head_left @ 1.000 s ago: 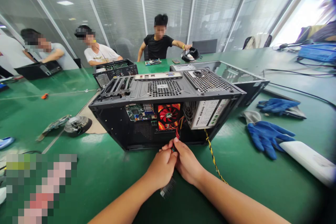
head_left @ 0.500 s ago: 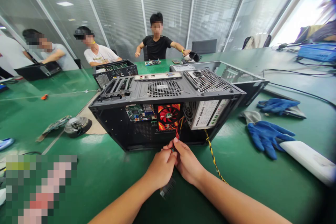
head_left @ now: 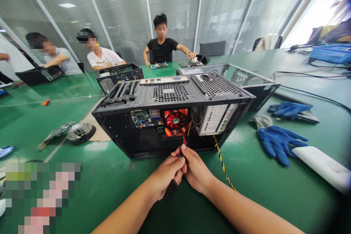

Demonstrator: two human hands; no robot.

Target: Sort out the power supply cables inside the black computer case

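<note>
An open black computer case (head_left: 172,98) stands on the green table, its open side facing me. Inside show a motherboard (head_left: 142,118), a red and black cooling fan (head_left: 176,121) and a silver power supply (head_left: 217,120). Red, black and yellow power cables (head_left: 185,136) run out over the case's lower edge. My left hand (head_left: 169,175) is closed around the bundle, with a dark connector end (head_left: 170,190) below it. My right hand (head_left: 196,168) touches the left and pinches the cables nearer the case. A yellow and black twisted cable (head_left: 221,157) hangs separately to the right.
Blue gloves (head_left: 281,142) and a white oblong object (head_left: 320,166) lie on the right. A round metal part (head_left: 81,132) sits at left on cardboard (head_left: 100,129). Another case (head_left: 263,89) stands behind mine. Several people are around the table, one in black (head_left: 163,49) opposite.
My left hand has turned and shifted slightly on the cable bundle, and the connector end now shows less below it. The right hand stays nearly still. The person opposite has lowered one hand.
</note>
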